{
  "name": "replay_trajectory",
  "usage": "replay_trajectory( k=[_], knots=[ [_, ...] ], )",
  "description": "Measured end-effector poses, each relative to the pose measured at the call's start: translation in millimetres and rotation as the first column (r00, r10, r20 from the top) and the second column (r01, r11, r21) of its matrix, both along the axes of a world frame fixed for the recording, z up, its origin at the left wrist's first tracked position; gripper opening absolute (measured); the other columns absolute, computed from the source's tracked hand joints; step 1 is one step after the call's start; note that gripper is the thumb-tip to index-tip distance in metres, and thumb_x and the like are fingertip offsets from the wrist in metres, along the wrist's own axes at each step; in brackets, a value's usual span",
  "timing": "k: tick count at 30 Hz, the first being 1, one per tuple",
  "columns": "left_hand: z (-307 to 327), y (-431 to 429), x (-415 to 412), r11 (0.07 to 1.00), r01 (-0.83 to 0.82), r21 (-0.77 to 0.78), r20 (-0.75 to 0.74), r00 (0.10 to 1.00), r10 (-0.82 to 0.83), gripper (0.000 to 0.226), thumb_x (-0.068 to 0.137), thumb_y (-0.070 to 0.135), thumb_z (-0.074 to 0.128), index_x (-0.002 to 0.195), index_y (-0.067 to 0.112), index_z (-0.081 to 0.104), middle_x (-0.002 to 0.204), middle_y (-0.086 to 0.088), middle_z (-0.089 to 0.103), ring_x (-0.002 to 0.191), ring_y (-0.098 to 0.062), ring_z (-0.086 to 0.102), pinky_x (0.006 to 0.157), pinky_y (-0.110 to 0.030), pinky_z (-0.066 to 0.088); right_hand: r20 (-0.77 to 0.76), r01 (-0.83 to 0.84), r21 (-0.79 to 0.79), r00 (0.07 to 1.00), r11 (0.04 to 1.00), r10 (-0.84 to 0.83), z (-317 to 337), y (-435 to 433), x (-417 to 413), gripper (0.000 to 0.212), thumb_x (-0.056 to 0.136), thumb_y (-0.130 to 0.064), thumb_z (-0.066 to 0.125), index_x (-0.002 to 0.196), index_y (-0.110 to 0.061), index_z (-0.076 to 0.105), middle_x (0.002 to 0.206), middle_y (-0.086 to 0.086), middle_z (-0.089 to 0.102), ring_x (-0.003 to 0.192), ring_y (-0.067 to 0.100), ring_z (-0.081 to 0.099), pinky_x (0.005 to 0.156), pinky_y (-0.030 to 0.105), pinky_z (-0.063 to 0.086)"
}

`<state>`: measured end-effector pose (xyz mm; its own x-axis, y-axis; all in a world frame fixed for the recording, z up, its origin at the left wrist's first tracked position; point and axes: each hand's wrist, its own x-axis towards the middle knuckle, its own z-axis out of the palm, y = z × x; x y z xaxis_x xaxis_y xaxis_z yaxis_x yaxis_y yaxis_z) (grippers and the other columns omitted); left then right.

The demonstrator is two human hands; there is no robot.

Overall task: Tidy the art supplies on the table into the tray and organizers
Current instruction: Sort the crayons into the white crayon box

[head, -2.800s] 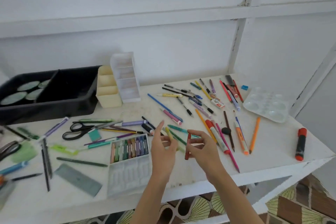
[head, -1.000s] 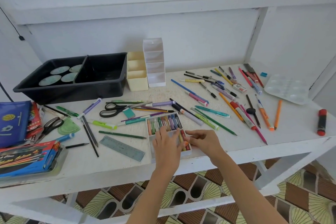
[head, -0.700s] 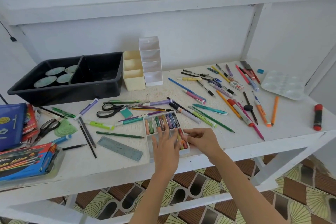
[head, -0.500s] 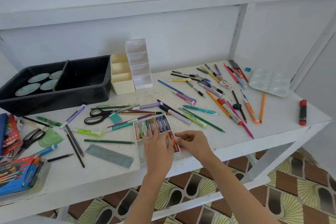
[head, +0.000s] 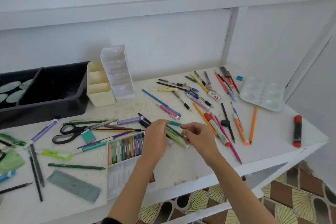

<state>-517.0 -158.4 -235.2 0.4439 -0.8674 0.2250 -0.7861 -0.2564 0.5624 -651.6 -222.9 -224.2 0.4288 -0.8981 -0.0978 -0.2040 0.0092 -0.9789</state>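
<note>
Black tray point(head: 54, 109) at far L of table point(head: 181, 165); cream organizer point(head: 99, 89) and clear organizer point(head: 118, 76) just R of it. Crayon box point(head: 125, 148) at front centre, R edge covered by L hand point(head: 156, 140). Teal pen point(head: 175, 123) pinched at L end by L hand, fingers curled. R hand point(head: 199, 138) just beside, fingers curled near pen tip; grip not discernible (blur). Palette point(head: 261, 94) and red marker point(head: 297, 131) at far R.

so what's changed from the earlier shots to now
Both hands have lifted off the crayon box and moved to the pens behind it: the left hand and right hand now meet at the teal pen; whether either grips it is unclear. The right hand has let go of the red crayon. Tray and organizers unmoved.
</note>
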Motion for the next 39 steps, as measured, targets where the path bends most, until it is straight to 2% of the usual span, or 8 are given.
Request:
replay_trajectory(
  k=[5,13,19,25,27,31,34,39],
  knots=[
    [-3,-21,13,0.963,0.052,0.265,-0.046,0.998,-0.041,0.041,0.093,-0.003,0.043,0.132,0.009,0.050,0.122,-0.011,0.057,0.113,-0.027,0.054,0.098,-0.036,0.040,-0.026,-0.060,0.004,0.998,0.998,0.060,1,-31,3,0.020,0.085,0.002,0.058,0.089,-0.012,0.072,0.077,0.013,0.070,0.061,0.016,0.062,0.064,0.030,0.056],
    [11,-25,25,0.954,0.069,0.290,-0.054,0.997,-0.056,0.028,0.088,0.002,0.058,0.114,0.012,0.062,0.090,0.003,0.049,0.083,-0.011,0.048,0.079,-0.025,0.043,-0.035,-0.139,0.050,0.989,0.989,0.141,-3,-58,12,0.020,0.086,-0.003,0.059,0.090,-0.015,0.074,0.076,0.010,0.069,0.061,0.012,0.061,0.064,0.028,0.054],
    [31,-37,21,0.982,0.055,0.183,-0.172,0.985,-0.023,0.014,0.091,0.011,0.056,0.101,0.014,0.066,0.094,-0.002,0.050,0.086,-0.017,0.051,0.077,-0.021,0.041,0.044,-0.098,0.109,0.995,0.989,0.094,0,-81,5,0.022,0.087,0.002,0.056,0.090,-0.013,0.071,0.079,0.010,0.070,0.060,0.014,0.062,0.063,0.026,0.056],
    [32,-82,-6,0.979,-0.196,-0.054,-0.442,0.884,0.153,0.007,0.092,0.011,0.057,0.094,0.016,0.061,0.085,0.004,0.062,0.077,-0.005,0.056,0.063,-0.003,0.041,0.023,-0.021,0.040,1.000,0.999,0.020,3,-128,-2,0.021,0.088,0.002,0.054,0.093,-0.009,0.071,0.078,0.010,0.069,0.060,0.013,0.061,0.059,0.023,0.055],
    [30,-99,-17,0.960,-0.266,-0.083,-0.570,0.803,0.173,0.005,0.091,0.014,0.059,0.095,0.016,0.061,0.086,0.000,0.066,0.074,-0.009,0.060,0.059,-0.010,0.046,-0.028,-0.018,-0.055,0.999,0.998,0.017,2,-145,-1,0.018,0.087,-0.002,0.057,0.089,-0.013,0.071,0.076,0.009,0.068,0.061,0.014,0.058,0.061,0.025,0.053],
    [25,-122,-37,0.923,-0.369,-0.105,-0.720,0.669,0.186,0.014,0.091,0.015,0.060,0.105,0.013,0.059,0.090,-0.002,0.068,0.081,-0.011,0.068,0.067,-0.020,0.053,-0.216,-0.092,-0.299,0.976,0.950,0.027,-8,-181,9,0.019,0.086,-0.002,0.057,0.099,-0.008,0.070,0.088,0.004,0.066,0.069,0.003,0.053,0.061,0.005,0.040],
    [21,-133,-45,0.904,-0.410,-0.121,-0.759,0.625,0.182,0.020,0.090,0.012,0.061,0.109,0.014,0.054,0.093,-0.009,0.066,0.078,-0.013,0.070,0.071,-0.021,0.056,-0.338,-0.174,-0.366,0.940,0.914,0.044,-16,-202,22,0.021,0.089,-0.006,0.056,0.108,-0.008,0.067,0.103,0.006,0.066,0.078,0.008,0.055,0.069,0.014,0.043],
    [20,-142,-49,0.876,-0.476,-0.076,-0.828,0.520,0.211,0.026,0.088,0.005,0.057,0.111,0.015,0.052,0.099,-0.010,0.063,0.076,-0.012,0.071,0.070,-0.019,0.055,-0.606,-0.397,-0.450,0.794,0.800,0.053,-20,-215,39,0.021,0.094,-0.012,0.051,0.106,-0.007,0.067,0.099,0.011,0.062,0.073,0.018,0.057,0.057,0.022,0.043]
  ],
)
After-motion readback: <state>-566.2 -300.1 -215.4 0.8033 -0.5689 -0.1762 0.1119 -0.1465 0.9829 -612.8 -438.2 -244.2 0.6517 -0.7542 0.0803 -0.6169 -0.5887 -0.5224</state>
